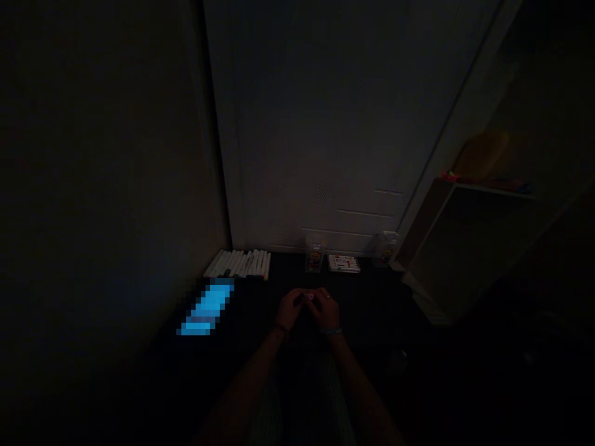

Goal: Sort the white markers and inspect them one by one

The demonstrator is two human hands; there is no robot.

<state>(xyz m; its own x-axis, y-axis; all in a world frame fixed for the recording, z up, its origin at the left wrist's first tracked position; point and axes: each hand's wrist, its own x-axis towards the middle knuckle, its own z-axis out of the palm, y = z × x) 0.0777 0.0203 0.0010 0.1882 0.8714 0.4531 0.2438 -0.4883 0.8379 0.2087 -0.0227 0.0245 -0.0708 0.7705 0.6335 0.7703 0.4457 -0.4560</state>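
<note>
The scene is very dark. My left hand (289, 310) and my right hand (326, 310) meet over a dark surface (372, 297), fingers curled together around a small pink object (309, 297) that I cannot make out. A band circles my right wrist. Both forearms reach in from the bottom edge.
A row of white markers (242, 264) lies at the back left by the wall. A glowing blue screen (207, 307) sits left of my hands. Two small clear containers (315, 257) (385, 249) and a flat printed box (344, 264) stand at the back. A pale cabinet (446, 248) stands at right.
</note>
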